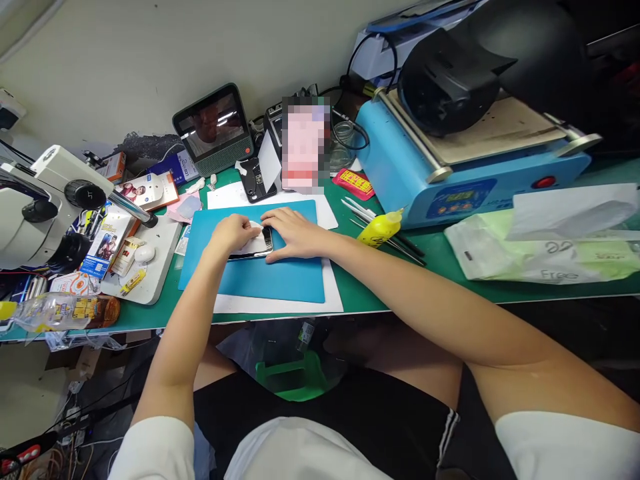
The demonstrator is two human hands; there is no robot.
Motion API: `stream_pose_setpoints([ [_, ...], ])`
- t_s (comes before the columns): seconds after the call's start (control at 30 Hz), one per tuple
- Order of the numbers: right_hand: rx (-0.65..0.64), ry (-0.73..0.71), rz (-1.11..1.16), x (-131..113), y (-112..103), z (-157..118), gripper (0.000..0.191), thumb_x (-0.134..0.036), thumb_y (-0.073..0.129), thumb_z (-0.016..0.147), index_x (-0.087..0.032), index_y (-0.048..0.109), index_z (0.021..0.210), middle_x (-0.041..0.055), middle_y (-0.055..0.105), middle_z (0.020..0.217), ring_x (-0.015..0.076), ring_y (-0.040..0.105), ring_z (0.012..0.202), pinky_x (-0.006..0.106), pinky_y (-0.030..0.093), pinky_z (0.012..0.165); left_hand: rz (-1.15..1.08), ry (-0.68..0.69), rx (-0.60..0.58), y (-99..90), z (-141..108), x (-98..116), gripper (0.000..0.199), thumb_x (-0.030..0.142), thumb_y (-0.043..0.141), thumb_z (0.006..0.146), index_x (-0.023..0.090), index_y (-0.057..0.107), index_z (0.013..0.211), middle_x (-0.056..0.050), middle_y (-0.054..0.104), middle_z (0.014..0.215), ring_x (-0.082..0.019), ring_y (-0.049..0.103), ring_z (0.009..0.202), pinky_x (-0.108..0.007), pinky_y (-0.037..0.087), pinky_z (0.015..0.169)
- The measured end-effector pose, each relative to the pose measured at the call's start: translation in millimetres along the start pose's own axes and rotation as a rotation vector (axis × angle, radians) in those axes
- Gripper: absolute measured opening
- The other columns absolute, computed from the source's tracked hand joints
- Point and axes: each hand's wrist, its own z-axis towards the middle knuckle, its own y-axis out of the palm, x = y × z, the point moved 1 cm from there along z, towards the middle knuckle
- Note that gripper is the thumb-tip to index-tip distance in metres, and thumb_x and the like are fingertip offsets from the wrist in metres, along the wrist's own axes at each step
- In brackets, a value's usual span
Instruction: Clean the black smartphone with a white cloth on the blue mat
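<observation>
An opened phone [250, 254] lies on the blue mat [295, 280] between my hands. My left hand [232, 233] is closed, with thumb and fingers pinching a white tissue or wipe [257, 241] that rests on the phone. My right hand [293, 233] has its fingers apart, thumb at the phone's lower right corner and fingertips near its upper edge, steadying it against the mat. White paper [280, 305] shows beneath the mat. Behind the mat a black phone part [256, 180] leans by a white sheet.
A microscope [65, 193] and a bottle [70, 311] stand or lie at the left. At the back is a smart display [215, 130]. A yellow bottle [380, 229], tweezers, a blue machine [425, 180] and a tissue pack [545, 247] are on the right.
</observation>
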Motion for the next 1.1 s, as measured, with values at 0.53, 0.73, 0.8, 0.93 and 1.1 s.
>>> stream_pose_setpoints([
  [0.53,-0.002,0.004,-0.021,-1,0,1,0.088,-0.073,0.081,0.074,-0.022,0.062,0.143,0.0184,0.055,0.156,0.0471,0.045,0.145,0.068,0.039,0.119,-0.034,-0.011,0.006,2.2,9,1,0.032,0.030,0.070,0.090,0.022,0.053,0.065,0.001,0.063,0.056,-0.014,0.058,0.052,-0.028,0.040,0.057],
  [0.73,-0.020,0.023,-0.018,-2,-2,0,0.089,-0.073,0.081,0.075,-0.021,0.061,0.144,0.0192,0.052,0.159,0.0474,0.043,0.146,0.068,0.038,0.120,-0.064,-0.037,-0.006,-6.9,-3,-14,0.034,0.033,0.072,0.091,0.022,0.054,0.064,0.001,0.064,0.056,-0.014,0.058,0.049,-0.028,0.041,0.055],
  [0.8,-0.027,0.026,-0.018,-3,-2,0,0.089,-0.072,0.081,0.075,-0.021,0.061,0.145,0.0193,0.051,0.159,0.0468,0.043,0.147,0.066,0.037,0.121,-0.065,-0.051,-0.004,-12.0,-7,-19,0.035,0.034,0.072,0.091,0.022,0.053,0.064,0.002,0.064,0.056,-0.014,0.058,0.048,-0.028,0.041,0.055],
  [0.93,-0.017,0.025,-0.023,-2,0,1,0.089,-0.072,0.081,0.075,-0.021,0.060,0.145,0.0193,0.052,0.158,0.0466,0.043,0.147,0.066,0.038,0.120,-0.038,-0.051,0.008,-9.7,-4,-14,0.034,0.033,0.072,0.090,0.023,0.054,0.064,0.002,0.064,0.054,-0.015,0.059,0.050,-0.028,0.041,0.056],
  [1.1,-0.013,0.031,-0.020,-1,1,1,0.091,-0.073,0.080,0.074,-0.023,0.059,0.146,0.0188,0.052,0.158,0.0480,0.043,0.146,0.069,0.037,0.120,-0.035,-0.020,0.044,5.4,3,0,0.030,0.033,0.070,0.091,0.022,0.055,0.067,0.002,0.063,0.056,-0.015,0.060,0.054,-0.028,0.040,0.059],
])
